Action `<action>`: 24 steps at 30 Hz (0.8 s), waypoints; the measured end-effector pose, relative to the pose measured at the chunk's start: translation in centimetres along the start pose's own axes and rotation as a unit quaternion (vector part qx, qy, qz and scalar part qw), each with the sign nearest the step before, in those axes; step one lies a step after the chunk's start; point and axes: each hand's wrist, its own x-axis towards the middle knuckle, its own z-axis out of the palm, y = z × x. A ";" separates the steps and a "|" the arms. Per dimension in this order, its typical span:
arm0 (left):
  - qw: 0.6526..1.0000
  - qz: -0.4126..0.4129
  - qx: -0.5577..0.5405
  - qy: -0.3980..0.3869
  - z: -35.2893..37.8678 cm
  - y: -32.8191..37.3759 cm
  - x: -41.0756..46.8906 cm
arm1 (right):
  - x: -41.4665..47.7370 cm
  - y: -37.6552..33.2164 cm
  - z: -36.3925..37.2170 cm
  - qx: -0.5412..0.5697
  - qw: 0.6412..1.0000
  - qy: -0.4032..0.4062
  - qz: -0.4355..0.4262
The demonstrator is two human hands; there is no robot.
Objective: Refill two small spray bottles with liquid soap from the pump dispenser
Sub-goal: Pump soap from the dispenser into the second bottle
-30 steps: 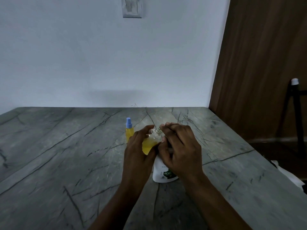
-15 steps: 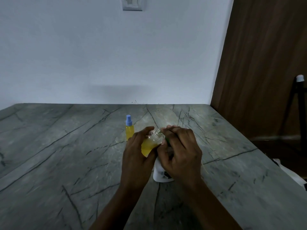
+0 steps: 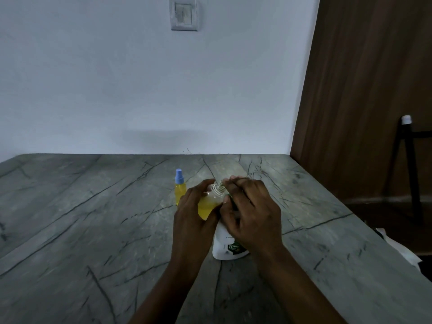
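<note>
Barely anything has shifted: the left hand's (image 3: 194, 213) grip still clasps the small clear bottle (image 3: 209, 204), half yellow soap, at the white plastic pump dispenser (image 3: 224, 249) on the surface (image 3: 93, 218), its top grasped by the right hand (image 3: 252, 213); filling likely continues.

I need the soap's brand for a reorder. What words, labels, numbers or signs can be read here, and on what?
No text here can be read.
White pump dispenser: dark green badge with pale print, too small and blurred to read.
Blue-capped spray bottle: no label in view.
Open spray bottle in the left hand: no label in view.
Wall switch: no marking shows.
</note>
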 end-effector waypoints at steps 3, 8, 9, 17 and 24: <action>1.000 -0.005 0.008 -0.001 -0.1 -0.1 0.1 | 0.1 0.1 0.1 -0.009 1.000 0.006 -0.008; 1.000 -0.009 0.004 -0.001 0.0 -0.1 0.0 | -0.1 0.2 0.3 0.005 1.000 0.010 -0.001; 1.000 -0.008 0.003 0.000 0.0 -0.1 0.0 | -0.1 0.1 0.3 0.009 1.000 0.012 0.002; 1.000 -0.001 0.002 -0.001 0.0 -0.2 -0.2 | -0.8 -0.4 0.7 0.027 0.998 0.032 0.035; 1.000 0.000 0.001 -0.005 -0.2 -0.7 -0.7 | -1.3 -0.6 1.1 0.031 0.998 0.037 0.049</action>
